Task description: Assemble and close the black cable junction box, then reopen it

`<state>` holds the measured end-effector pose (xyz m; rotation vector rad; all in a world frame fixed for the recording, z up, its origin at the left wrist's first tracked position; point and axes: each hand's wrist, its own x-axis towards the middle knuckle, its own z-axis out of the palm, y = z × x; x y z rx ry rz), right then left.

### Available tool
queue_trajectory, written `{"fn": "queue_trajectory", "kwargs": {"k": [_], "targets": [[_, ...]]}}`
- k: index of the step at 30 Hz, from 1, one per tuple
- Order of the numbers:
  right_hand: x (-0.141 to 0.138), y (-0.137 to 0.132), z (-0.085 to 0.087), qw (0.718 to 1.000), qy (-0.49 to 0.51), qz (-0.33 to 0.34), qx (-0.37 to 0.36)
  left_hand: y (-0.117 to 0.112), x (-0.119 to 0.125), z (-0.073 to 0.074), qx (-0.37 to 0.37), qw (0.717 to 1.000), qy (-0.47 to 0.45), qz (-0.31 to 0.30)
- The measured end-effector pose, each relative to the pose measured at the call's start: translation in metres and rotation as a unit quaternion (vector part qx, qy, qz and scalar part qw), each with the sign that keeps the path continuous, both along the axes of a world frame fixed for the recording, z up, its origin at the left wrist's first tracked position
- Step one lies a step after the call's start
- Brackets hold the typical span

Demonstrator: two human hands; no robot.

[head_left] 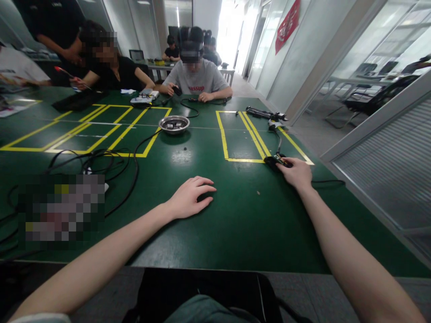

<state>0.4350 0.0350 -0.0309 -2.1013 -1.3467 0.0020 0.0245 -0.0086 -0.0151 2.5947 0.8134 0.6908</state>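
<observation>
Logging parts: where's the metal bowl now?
Head view: metal bowl sits mid-table, beyond the left hand, at the right edge of the left yellow tape outline.

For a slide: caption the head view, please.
The right hand holds a small black device on the green table; left hand rests palm-down, empty.

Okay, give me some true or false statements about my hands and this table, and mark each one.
1. The right hand rests on a small black device with a cable. True.
2. The left hand holds the metal bowl. False: it lies palm down on the green table, apart from the bowl.
3. The bowl is empty. False: small metal parts lie in it.
4. Yellow tape lines mark the table. True.
</observation>
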Motion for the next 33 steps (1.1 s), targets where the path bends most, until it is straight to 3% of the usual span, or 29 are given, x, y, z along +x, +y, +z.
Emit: {"fn": "queue_trajectory", "kwargs": {"k": [1, 3, 5, 10, 13, 16, 20, 33], "targets": [[-0.012, 0.000, 0.001, 1.000, 0.003, 0.026, -0.003, 0.000, 0.000, 0.000, 0.000, 1.000, 0.000, 0.000], [-0.038, -0.001, 0.002, 0.990, 0.021, 0.141, 0.006, 0.000, 0.000, 0.000, -0.001, 1.000, -0.002, 0.003], [-0.066, -0.007, 0.003, 0.959, 0.041, 0.277, 0.031, 0.000, 0.000, 0.002, -0.002, 1.000, -0.010, 0.009], [-0.132, -0.040, 0.010, 0.816, 0.079, 0.573, 0.016, -0.003, -0.001, 0.011, 0.019, 0.998, -0.060, 0.009], [-0.156, -0.060, 0.014, 0.743, 0.092, 0.662, -0.002, -0.006, -0.001, 0.016, 0.013, 0.998, -0.039, -0.053], [-0.164, -0.068, 0.016, 0.723, 0.097, 0.685, 0.000, -0.008, 0.000, 0.017, 0.011, 0.996, 0.020, -0.086], [-0.160, -0.068, 0.020, 0.720, 0.113, 0.685, 0.012, -0.010, -0.001, 0.017, 0.020, 0.996, 0.061, -0.066], [-0.157, -0.061, 0.015, 0.782, 0.108, 0.611, 0.060, -0.006, -0.004, 0.013, 0.002, 0.998, 0.049, -0.037]]}}
